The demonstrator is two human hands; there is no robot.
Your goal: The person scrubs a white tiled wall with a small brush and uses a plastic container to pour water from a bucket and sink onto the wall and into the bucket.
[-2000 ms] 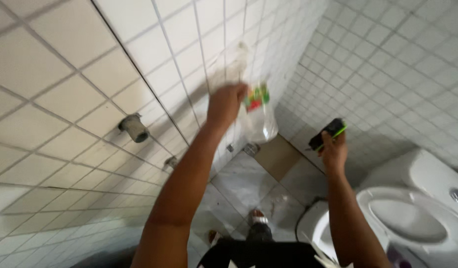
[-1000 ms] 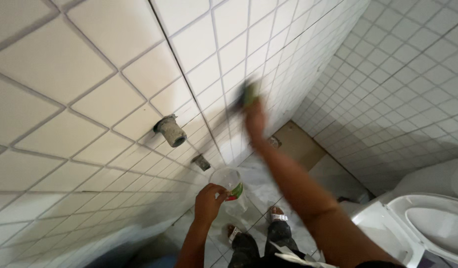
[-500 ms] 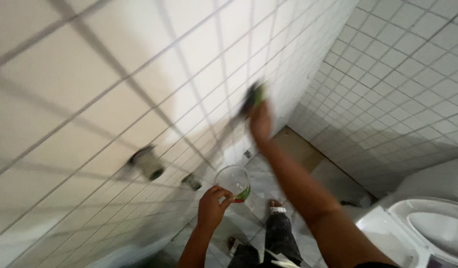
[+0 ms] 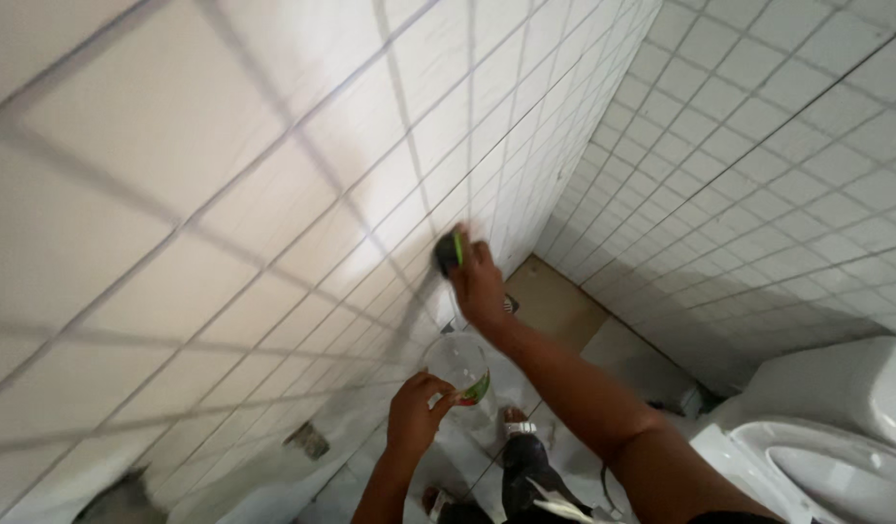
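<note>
My right hand [image 4: 479,284] presses a dark scrubbing sponge with a green edge [image 4: 449,252] against the white tiled wall [image 4: 273,194] on my left. My left hand [image 4: 416,411] is lower down, close to my body, and grips the rim of a clear plastic bottle with a red and green label [image 4: 462,371]. The bottle's cut-open top faces up toward me. My right forearm crosses just above the bottle.
A white toilet [image 4: 821,437] with its cistern stands at the lower right. A second tiled wall [image 4: 758,165] meets the first in a corner ahead. A floor drain [image 4: 510,304] lies near that corner. A pipe stub [image 4: 307,442] sticks out low on the left wall.
My left hand came down from the wall with the bottle. My right hand went up to the wall with the sponge and has since slid down along the tiles. The view swung left.
</note>
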